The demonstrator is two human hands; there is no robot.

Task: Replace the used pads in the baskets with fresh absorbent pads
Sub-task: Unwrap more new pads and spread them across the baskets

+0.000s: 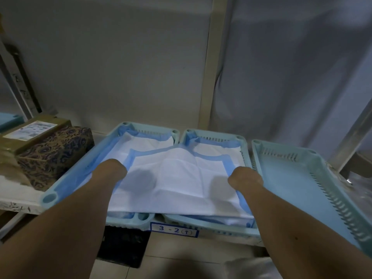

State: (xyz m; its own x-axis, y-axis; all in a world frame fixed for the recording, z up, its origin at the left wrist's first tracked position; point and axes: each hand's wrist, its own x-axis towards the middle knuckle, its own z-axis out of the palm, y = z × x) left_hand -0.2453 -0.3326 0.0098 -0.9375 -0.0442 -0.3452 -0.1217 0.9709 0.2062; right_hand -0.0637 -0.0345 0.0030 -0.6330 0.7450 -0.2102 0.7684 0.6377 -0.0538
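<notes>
Shelf (18,200) carries three pale teal baskets side by side, lip tagged "3-2" (174,230).

Right basket (293,178): bare floor, no pad. Likely the next to be lined.

Left basket (84,168) and middle basket (213,135): each shows a blue-edged liner at its far end.

Loose absorbent pad (177,178), white with blue border, spans both, its fold humped over the shared rims; apparently held spread so it can open flat.

Left hand (112,168) and right hand (244,176) sit at the pad's left and right edges, fingers tucked beneath. Whether they pinch it or just carry it, cannot tell.

Patterned box (54,154) at left, apart.
</notes>
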